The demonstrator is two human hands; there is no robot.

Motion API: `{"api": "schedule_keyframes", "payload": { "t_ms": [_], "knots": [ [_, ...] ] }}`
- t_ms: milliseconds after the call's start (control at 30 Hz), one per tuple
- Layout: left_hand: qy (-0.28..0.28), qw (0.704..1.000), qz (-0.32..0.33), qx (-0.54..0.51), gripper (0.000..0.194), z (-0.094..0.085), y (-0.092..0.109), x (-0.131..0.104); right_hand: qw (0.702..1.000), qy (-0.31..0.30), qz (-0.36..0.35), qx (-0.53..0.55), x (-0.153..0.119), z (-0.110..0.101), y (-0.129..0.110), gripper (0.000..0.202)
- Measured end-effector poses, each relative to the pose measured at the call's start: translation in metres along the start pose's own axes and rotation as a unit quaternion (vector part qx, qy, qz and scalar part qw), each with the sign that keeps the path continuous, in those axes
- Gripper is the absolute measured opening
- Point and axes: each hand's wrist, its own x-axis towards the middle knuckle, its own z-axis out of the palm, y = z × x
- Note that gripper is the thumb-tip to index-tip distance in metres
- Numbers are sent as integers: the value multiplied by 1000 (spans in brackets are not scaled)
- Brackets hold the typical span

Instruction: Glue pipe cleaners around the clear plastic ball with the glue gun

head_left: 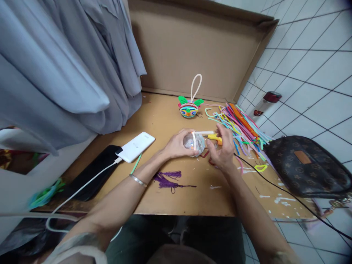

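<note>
My left hand is wrapped round a clear ball with a white fuzzy strip across it. The strip's free end sticks out to the right. Just beside that end is my right hand, its thumb and forefinger apart and curved. A yellow-tipped tool, which looks like a glue gun, shows between those fingers, apparently lying behind them; most of it is hidden. Nearer to me, purple tassels lie on the table. Behind my hands stands a colourful animal-head ornament with green ears and a white loop.
Many coloured pipe cleaners are heaped at the back right. A brown handbag and a black cord lie on the right. On the left are a white power bank and a black phone or tablet. Cardboard stands behind.
</note>
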Motion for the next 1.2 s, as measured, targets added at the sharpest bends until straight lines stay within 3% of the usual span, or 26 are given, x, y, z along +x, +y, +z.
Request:
{"api": "schedule_keyframes", "payload": {
  "t_ms": [100, 200, 267, 467, 667, 1200],
  "knots": [
    [-24, 997, 36, 56, 75, -1, 10, -2, 998, 15, -26, 47, 4, -2, -21, 56],
    [-52, 994, 53, 80, 73, -2, 14, -2, 998, -6, -37, 54, 5, -6, -28, 30],
    [-42, 995, 54, 77, 75, -1, 12, -2, 996, -1, -53, 69, 5, -7, -26, 26],
    [0, 1000, 3, 8, 80, 2, 1, 0, 992, 20, -88, 88, 0, -3, -22, 22],
    [-11, 996, -46, -78, 79, 6, 2, 0, 994, -7, -100, 49, -3, 2, -27, 17],
    [-13, 994, -61, -86, 76, 3, 4, 1, 991, -23, -134, 4, -8, 3, -26, 15]
  ]
}}
